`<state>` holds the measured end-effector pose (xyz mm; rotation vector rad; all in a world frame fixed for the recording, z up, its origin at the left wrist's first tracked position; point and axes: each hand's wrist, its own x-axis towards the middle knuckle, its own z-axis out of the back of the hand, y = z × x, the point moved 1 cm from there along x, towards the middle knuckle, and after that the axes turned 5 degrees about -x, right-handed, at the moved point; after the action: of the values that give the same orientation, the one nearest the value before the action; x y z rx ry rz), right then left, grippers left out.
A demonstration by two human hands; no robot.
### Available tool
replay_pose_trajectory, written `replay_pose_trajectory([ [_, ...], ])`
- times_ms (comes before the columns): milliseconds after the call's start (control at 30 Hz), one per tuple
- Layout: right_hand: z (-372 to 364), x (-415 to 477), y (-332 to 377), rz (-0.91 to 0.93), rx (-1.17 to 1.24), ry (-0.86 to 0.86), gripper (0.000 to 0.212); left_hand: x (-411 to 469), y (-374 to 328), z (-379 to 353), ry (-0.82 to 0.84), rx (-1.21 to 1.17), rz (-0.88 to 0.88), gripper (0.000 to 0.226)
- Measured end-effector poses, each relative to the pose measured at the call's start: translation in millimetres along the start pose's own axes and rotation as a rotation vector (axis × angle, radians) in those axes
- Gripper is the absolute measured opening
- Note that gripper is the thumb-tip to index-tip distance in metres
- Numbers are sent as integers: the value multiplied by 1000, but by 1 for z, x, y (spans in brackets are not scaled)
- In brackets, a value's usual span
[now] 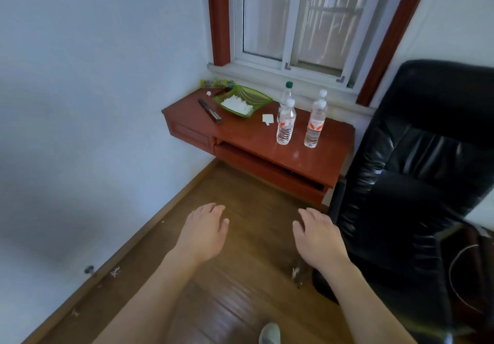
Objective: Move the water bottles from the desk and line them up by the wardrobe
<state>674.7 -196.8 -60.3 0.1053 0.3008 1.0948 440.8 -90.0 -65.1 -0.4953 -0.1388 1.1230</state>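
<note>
Several clear water bottles stand upright on the right half of the red-brown desk under the window. The front pair has white caps and red labels: one bottle on the left, another bottle on the right. Behind them stand a green-capped bottle and a white-capped bottle, both partly hidden. My left hand and my right hand hover palm down over the wooden floor, well short of the desk, fingers relaxed and holding nothing. No wardrobe is in view.
A green dish with white contents, a dark stick-like object and a small white tag lie on the desk's left and middle. A black office chair stands close on the right. A white wall runs along the left.
</note>
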Motion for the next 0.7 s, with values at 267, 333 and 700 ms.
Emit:
replay_pose_trajectory([
  [267, 30, 123, -28, 11, 10, 41, 55, 120, -37, 8, 7, -49, 27, 50],
  [333, 38, 145, -32, 7, 1, 36, 54, 143, -47, 10, 2, -56, 17, 50],
  [700, 64, 267, -32, -111, 5, -41, 51, 300, -65, 19, 48, -73, -197, 51],
])
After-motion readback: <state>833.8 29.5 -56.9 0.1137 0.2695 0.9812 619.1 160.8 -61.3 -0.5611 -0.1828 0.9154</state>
